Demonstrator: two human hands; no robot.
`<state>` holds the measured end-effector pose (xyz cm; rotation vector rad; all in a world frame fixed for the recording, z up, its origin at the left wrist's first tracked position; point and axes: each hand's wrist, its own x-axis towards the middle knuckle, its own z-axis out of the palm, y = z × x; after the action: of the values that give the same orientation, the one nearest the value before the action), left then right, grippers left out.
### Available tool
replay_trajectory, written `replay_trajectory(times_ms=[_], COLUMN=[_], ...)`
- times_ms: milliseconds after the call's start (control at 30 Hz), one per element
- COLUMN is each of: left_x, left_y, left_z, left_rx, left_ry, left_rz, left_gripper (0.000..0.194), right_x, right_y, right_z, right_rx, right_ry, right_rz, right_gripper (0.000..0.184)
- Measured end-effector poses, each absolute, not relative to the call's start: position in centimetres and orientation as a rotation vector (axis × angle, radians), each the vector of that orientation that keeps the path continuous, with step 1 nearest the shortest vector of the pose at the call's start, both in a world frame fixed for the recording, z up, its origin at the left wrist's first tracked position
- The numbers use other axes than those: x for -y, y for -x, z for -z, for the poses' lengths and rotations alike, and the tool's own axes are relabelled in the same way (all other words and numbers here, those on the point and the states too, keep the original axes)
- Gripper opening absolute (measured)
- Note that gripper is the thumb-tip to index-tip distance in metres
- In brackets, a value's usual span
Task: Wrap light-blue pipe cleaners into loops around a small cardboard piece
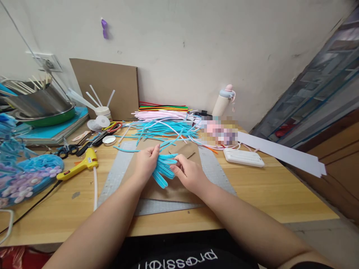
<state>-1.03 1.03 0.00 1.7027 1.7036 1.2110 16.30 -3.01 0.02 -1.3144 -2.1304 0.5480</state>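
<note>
My left hand is closed round the gathered end of a bunch of blue pipe cleaners, bent into several long loops that fan out to the right and downward. Loose blue tails stick out above that fist. At the loops' right tips, my right hand pinches one with thumb and forefinger. Below the hands, a brown cardboard sheet lies on a grey cutting mat. Behind them are a pile of loose blue pipe cleaners and a pink bundle.
A yellow glue gun, black scissors and a blue-and-lilac flower piece are at left. A metal pot holds sticks. To the right are a white power bank, a bottle and white paper strips. One area is pixelated.
</note>
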Motion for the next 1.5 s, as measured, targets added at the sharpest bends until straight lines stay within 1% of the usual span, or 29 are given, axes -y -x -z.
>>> replay_trajectory(times_ms=[67,200,433,867,1033,1167,1267,1333,1400,1467,1500], left_x=[-0.9,-1.0,-1.2,-1.3,-1.4,-1.3,-1.1,-0.9,-0.9,-0.9,-0.9], left_y=[0.9,0.9,1.1,1.2,1.3,1.2,1.0,0.9,0.8,0.8,0.8], left_z=[0.1,0.1,0.2,0.3,0.2,0.2,0.1,0.1,0.1,0.1,0.1], left_rx=[-1.713,-1.730,-1.712,-1.726,-1.683,-1.661,-1.673,-1.697,-1.726,-1.748,-1.755], left_ry=[-1.716,-1.669,-1.638,-1.605,-1.627,-1.652,-1.676,-1.684,-1.686,-1.702,-1.714], left_rz=[-1.214,-1.243,-1.247,-1.266,-1.247,-1.219,-1.198,-1.195,-1.192,-1.176,-1.168], left_gripper=[0.044,0.044,0.044,0.044,0.044,0.043,0.043,0.044,0.044,0.045,0.045], right_x=[3.0,2.8,2.0,2.3,2.4,2.1,1.9,1.9,1.9,1.8,1.8], right_y=[-16.2,-15.9,-15.9,-15.4,-15.7,-16.2,-16.1,-15.9,-15.6,-15.3,-15.2], right_z=[0.0,0.4,1.6,1.3,1.3,1.4,1.4,1.4,1.5,1.6,1.8], right_rx=[2.190,2.260,2.152,2.108,2.090,1.976,1.939,1.893,1.781,1.666,1.634], right_ry=[1.267,1.280,1.247,1.149,1.152,1.211,1.175,1.116,1.080,1.071,1.074], right_rz=[-0.477,-0.414,-0.763,-0.816,-0.896,-0.858,-0.842,-0.980,-1.219,-1.410,-1.453], right_gripper=[0.026,0.029,0.030,0.030,0.035,0.029,0.026,0.026,0.025,0.020,0.018])
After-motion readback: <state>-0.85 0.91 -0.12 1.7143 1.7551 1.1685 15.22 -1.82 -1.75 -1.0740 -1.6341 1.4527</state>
